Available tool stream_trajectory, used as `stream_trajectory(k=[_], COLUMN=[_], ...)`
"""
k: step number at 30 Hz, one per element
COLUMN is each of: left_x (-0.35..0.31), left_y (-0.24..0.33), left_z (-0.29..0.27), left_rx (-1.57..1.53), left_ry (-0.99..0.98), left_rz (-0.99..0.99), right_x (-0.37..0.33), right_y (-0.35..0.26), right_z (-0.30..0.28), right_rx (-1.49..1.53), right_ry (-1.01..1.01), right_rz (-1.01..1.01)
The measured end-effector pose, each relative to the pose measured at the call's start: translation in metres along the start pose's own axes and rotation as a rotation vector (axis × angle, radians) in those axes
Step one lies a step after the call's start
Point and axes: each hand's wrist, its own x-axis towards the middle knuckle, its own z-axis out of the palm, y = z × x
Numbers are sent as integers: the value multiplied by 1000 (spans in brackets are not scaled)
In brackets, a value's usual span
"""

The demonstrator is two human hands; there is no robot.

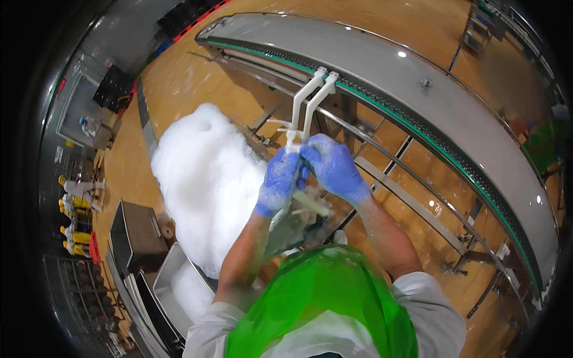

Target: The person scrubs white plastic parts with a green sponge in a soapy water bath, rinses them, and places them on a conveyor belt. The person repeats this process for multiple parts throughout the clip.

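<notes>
Blue gloves with suds on them cover both of my hands. My left hand [280, 181] is closed around the lower end of a white bent plastic bracket [303, 98], one of a pair of long arms whose far ends lie over the conveyor's near edge. Right beside it, my right hand [333, 167] has its fingers curled in at the same lower end, touching the left fingers. Thin white prongs stick out sideways just above the gloves. Under the hands, a pale rod-like piece [310, 203] looks blurred; what bears it is hidden.
A curved conveyor [382, 65] with a green-edged chain and metal rails sweeps across the far side and right. To the left rises a big heap of white foam [206, 179]. Metal bins [137, 238] stand lower left. Several people in yellow and white [74, 206] are far left.
</notes>
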Motion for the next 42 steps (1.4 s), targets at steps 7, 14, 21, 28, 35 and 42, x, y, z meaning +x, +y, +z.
stream_trajectory(k=[7,14,21,28,35,42], left_x=[46,138,179,185,164,79], left_y=[2,26,39,10,23,-47], left_z=[1,56,67,56,59,-127], left_rx=[139,712,764,1246,1370,996], left_ry=[86,-37,-59,45,-159,359], left_rz=[-14,127,19,404,344,483], right_x=[-40,-58,-90,-83,-49,-80], right_y=[112,78,80,79,79,94], right_z=[-35,-38,-67,-65,-39,-53], right_rx=[-401,-382,-275,-289,-347,-282], right_ry=[-16,-148,23,43,-128,-111], right_rz=[165,252,288,237,212,362])
